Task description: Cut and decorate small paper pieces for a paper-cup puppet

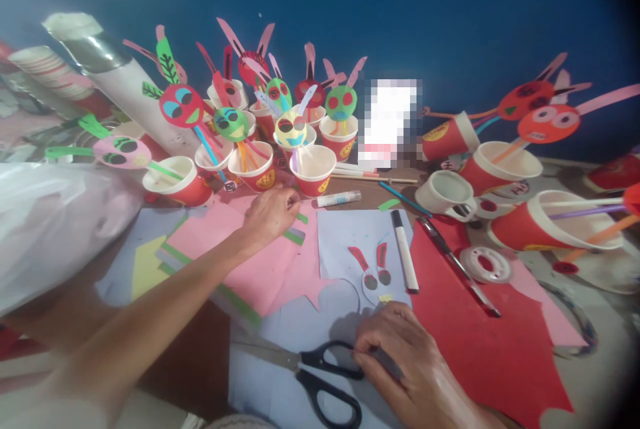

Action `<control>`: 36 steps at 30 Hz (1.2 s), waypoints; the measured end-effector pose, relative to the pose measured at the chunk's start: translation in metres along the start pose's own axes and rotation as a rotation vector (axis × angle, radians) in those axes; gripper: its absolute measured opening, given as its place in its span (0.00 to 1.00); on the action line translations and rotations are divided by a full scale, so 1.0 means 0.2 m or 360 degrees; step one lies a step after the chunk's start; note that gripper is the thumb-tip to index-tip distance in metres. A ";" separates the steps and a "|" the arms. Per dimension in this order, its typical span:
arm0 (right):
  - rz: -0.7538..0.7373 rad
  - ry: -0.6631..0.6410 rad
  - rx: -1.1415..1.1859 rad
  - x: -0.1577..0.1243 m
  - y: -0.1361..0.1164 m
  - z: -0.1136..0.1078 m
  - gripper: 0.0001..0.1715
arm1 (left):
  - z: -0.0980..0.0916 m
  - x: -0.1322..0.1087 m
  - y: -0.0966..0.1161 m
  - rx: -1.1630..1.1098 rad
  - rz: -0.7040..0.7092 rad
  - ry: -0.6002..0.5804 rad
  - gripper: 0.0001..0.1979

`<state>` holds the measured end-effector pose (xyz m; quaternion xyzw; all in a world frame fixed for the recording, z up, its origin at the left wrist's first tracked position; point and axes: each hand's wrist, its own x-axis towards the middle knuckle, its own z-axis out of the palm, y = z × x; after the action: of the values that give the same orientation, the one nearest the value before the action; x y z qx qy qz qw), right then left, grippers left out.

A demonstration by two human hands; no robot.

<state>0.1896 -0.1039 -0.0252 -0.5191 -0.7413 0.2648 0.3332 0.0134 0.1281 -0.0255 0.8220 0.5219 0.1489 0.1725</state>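
Observation:
My left hand (273,216) rests over the pink paper sheets (240,262), just in front of the red paper cups. Its fingers are curled; anything inside them is hidden. Green paper scraps (295,236) lie close to it. Lower down, my right hand (405,362) has thumb and forefinger brought together beside the black handles of the scissors (327,376); what they pinch is too small to name. Just above that hand lies a pale blue paper face (373,286) with dark round eyes, red-centred ears and a yellow mouth, partly covered by the hand.
Several paper cups (313,172) holding paper faces on straws line the back. A glue stick (339,198), black-capped marker (405,252), pen (463,269), white tape roll (486,264) and white mug (445,194) lie around the red paper (465,349). A plastic bag (65,229) bulges at left.

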 end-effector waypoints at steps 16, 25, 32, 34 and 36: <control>0.0036 -0.0118 -0.0034 -0.01 0.01 0.00 0.08 | -0.17 -0.13 -0.04 -0.0261 0.0241 -0.0333 0.07; 0.0028 -0.0136 -0.0050 -0.01 0.02 0.01 0.09 | -0.31 -0.14 -0.05 -0.0483 0.0209 -0.1019 0.05; 0.0014 -0.0092 -0.0014 -0.01 0.01 0.01 0.10 | -0.46 -0.11 -0.11 -0.0919 0.0093 -0.1447 0.07; 0.0014 -0.0096 -0.0016 -0.01 0.01 0.01 0.09 | -0.49 -0.11 -0.11 -0.1115 0.0054 -0.1419 0.07; 0.0009 -0.0087 -0.0023 0.00 0.01 0.01 0.09 | -0.51 -0.09 -0.11 -0.1256 0.0064 -0.1304 0.07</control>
<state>0.1900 -0.1043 -0.0273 -0.5161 -0.7506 0.2743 0.3083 -0.0562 0.1334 0.0548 0.6957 0.3015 0.0049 0.6520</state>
